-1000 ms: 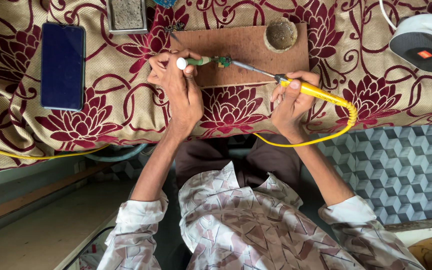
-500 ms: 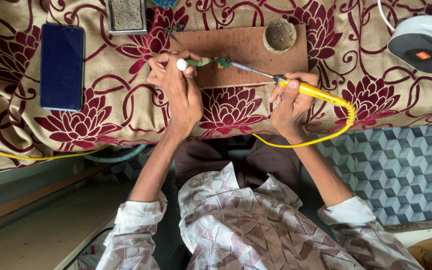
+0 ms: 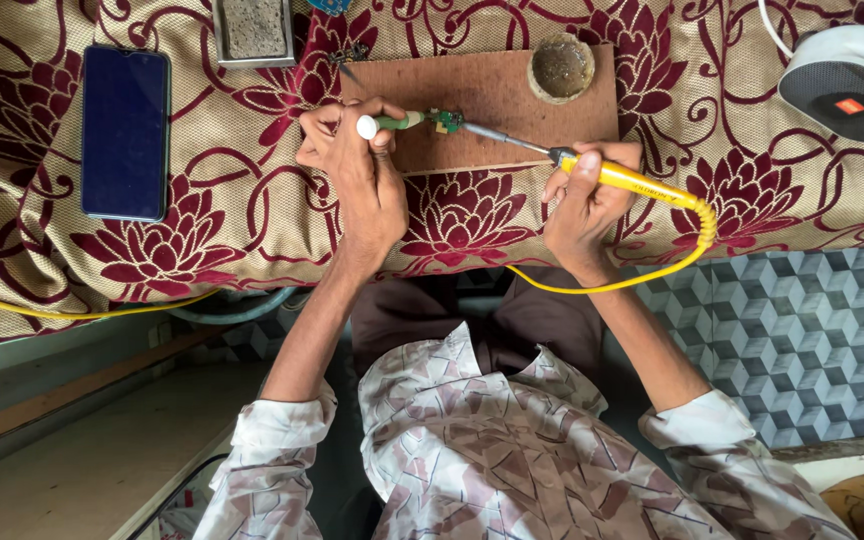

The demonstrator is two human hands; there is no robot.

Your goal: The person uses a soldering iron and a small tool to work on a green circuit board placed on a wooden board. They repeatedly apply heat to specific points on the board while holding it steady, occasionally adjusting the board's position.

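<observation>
Yellow soldering iron (image 3: 632, 181) clamped in right hand (image 3: 584, 205), tip meeting a small green board (image 3: 444, 121) on a brown wooden slab (image 3: 502, 95). Left hand (image 3: 357, 170) fingers pinched on the green part's white-capped end (image 3: 366, 127). Best kept: left hand braced, tip touching lightly. Round tin (image 3: 562, 68) close behind; yellow cord (image 3: 652, 270) loops near wrist. Phone (image 3: 125, 132), speaker (image 3: 849, 85) well apart on the floral surface (image 3: 202, 230).

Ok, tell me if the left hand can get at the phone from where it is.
Probably yes. The left hand is busy pinching a green part, but the phone lies face up on the cloth with nothing between them.
</observation>
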